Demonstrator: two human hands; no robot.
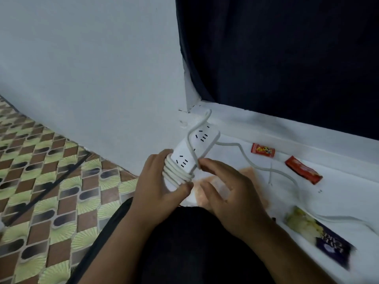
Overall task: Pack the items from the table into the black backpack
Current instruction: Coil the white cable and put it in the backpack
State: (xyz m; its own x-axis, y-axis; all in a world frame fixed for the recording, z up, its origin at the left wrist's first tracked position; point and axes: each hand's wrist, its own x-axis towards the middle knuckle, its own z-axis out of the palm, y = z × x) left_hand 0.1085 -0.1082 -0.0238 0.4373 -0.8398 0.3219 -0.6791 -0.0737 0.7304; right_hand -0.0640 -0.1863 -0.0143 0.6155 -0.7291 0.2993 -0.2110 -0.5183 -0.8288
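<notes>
left hand [158, 181] grips white power strip [192, 152], coiled end | right hand [227, 191] pinches its cord [246, 158] beside strip | snack packets [263, 150] on counter [338, 160] beyond right hand

Left hand [158, 181] covers the power strip's [192, 148] near end; its cable [295, 181] runs off the right edge; the purple packet [328, 242] smears, lettering unreadable.
</notes>
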